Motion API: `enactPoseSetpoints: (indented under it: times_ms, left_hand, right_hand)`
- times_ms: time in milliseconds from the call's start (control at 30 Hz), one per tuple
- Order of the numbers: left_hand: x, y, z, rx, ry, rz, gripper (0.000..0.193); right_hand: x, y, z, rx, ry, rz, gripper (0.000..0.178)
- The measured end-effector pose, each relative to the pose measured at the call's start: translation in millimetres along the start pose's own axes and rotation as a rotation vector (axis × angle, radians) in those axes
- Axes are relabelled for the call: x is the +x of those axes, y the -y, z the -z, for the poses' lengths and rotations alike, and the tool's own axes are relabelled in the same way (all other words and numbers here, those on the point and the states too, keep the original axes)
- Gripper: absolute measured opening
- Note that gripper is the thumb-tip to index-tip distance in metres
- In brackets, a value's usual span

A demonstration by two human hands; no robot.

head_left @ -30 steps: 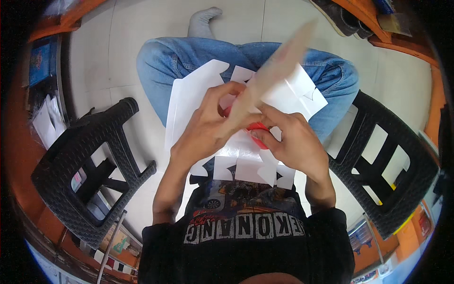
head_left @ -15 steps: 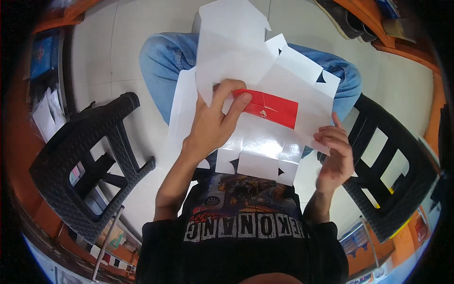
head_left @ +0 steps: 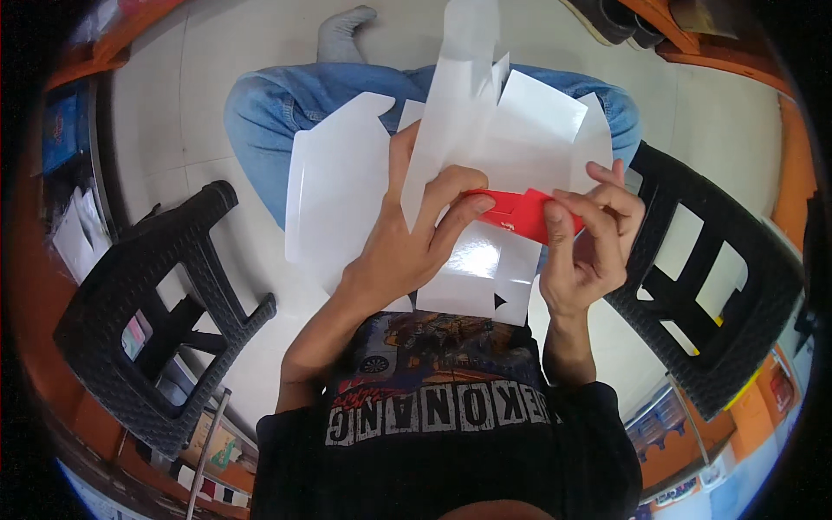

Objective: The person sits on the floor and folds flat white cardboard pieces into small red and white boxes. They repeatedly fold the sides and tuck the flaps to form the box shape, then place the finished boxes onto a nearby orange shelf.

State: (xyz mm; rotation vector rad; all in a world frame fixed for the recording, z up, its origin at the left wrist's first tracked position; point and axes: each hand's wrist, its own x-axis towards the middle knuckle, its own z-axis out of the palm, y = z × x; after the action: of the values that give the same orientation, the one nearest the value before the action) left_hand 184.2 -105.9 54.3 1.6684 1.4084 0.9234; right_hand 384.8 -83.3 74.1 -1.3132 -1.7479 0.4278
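Observation:
A white die-cut cardboard box blank (head_left: 533, 160) lies across my lap, creased into panels with cut flaps along its edges. Across its middle runs a red flap (head_left: 518, 211) with a small pale print. My left hand (head_left: 403, 230) is closed, pinching the red flap's left end between thumb and fingers, while a tall white panel (head_left: 459, 104) stands up over part of that hand. My right hand (head_left: 589, 238) is closed on the flap's right end, which is bent up between thumb and index finger. Another white panel (head_left: 334, 178) spreads on the left; how it joins the rest is hidden.
A black plastic stool (head_left: 152, 286) stands on the left and a second black stool (head_left: 706, 269) on the right. My jeans-clad legs (head_left: 269, 130) are folded under the cardboard. Orange shelving and dark shoes (head_left: 602, 19) line the edges of the tiled floor.
My right hand has moved left and up from the cardboard's right edge and taken hold of the red flap. The flap's right end is now bent, and the tall white panel stands more upright.

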Motion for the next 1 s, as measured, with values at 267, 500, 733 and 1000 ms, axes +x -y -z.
enactPoseSetpoints:
  times_ms: [267, 500, 733, 1000]
  left_hand:
    - [-0.4, -9.8, -6.0, -0.085, 0.009, 0.025, 0.02]
    - [6.6, -3.9, 1.5, -0.043, 0.112, 0.009, 0.013]
    - [17.8, -8.7, 19.9, 0.015, 0.002, -0.097, 0.056]
    - [11.3, 23.3, -10.2, -0.311, -0.114, -0.136, 0.118]
  right_hand:
    - [3.3, -2.4, 6.8, -0.01, 0.048, -0.015, 0.016]
    - [1.9, -6.0, 10.6, 0.049, 0.225, 0.014, 0.021]
    - [24.9, 9.5, 32.8, 0.01, 0.578, 0.03, 0.027]
    - [40.7, 59.9, -2.4, 1.012, 0.18, -0.415, 0.023]
